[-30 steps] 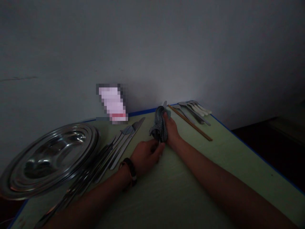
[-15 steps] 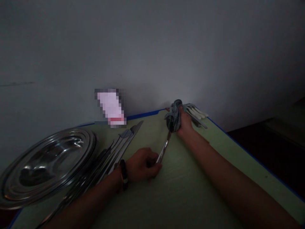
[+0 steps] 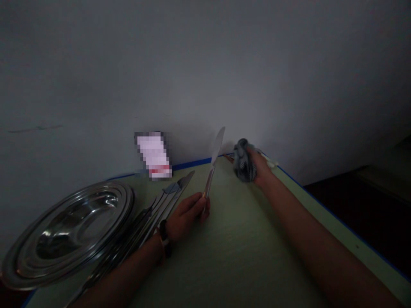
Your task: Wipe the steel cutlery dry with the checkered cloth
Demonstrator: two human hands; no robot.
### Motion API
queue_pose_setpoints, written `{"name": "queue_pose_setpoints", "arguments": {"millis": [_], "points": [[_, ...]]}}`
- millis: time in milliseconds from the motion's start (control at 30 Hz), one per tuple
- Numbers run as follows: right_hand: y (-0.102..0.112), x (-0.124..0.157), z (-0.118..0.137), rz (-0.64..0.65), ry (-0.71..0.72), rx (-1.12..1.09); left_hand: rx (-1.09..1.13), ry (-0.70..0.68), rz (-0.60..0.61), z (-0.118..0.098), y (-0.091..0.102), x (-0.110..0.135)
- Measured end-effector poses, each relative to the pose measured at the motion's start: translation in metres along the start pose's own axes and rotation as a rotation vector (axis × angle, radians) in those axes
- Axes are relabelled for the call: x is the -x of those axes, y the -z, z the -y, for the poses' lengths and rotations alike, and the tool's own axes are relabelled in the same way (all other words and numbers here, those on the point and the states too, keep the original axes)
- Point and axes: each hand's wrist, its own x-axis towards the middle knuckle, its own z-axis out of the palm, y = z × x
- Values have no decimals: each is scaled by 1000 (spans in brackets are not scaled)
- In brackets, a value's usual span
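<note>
My left hand [image 3: 191,209] is closed on the handle of a metal knife [image 3: 217,147], whose bare blade points up and away toward the wall. To its right, my right hand [image 3: 259,167] grips a bunched grey-green cloth [image 3: 244,161], apart from the knife. Behind the cloth and the right hand, light-handled cutlery [image 3: 271,163] lies near the far corner, mostly hidden. Beside my left wrist, several long metal utensils [image 3: 167,199] lie in a row on the table, their near ends partly covered by my forearm.
A stack of oval metal dishes [image 3: 123,201] stands at the table's left. A phone-like lit screen [image 3: 156,156], blurred out, leans against the grey wall [image 3: 205,64] at the back. The pale green table [image 3: 224,256] has a blue edge and drops off to a dark floor at right.
The cloth has come off the knife and moved right with my right hand, uncovering the blade. My left hand has tilted the knife upward. The view has shifted slightly.
</note>
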Motion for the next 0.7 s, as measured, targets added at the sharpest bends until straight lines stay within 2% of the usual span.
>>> {"name": "queue_pose_setpoints", "arguments": {"millis": [33, 67, 167, 233, 267, 367, 433, 500, 600, 700], "points": [[-8, 9, -2, 123, -127, 202, -5, 12, -13, 0, -1, 0], [-15, 19, -4, 271, -182, 390, -2, 17, -24, -1, -2, 1], [-31, 40, -4, 633, -100, 852, 36, 12, -60, -2, -4, 3], [-35, 47, 4, 823, -38, 960, 50, 8, -98, -1, -5, 4], [-36, 49, 10, 869, -14, 950, 43, 13, -114, -1, -6, 4], [-37, 54, 28, 918, -17, 785, -5, 60, -142, 1, -6, 3], [-39, 58, 33, 968, -119, 633, -69, 76, -141, 2, -5, 2], [-43, 63, 30, 982, -235, 507, -161, 23, -125, 1, -5, 2], [-50, 66, 15, 889, -271, 417, -296, -70, -75, -2, -5, 3], [-50, 59, 7, 689, -155, 406, -367, -136, -88, -3, -6, 4]]}}
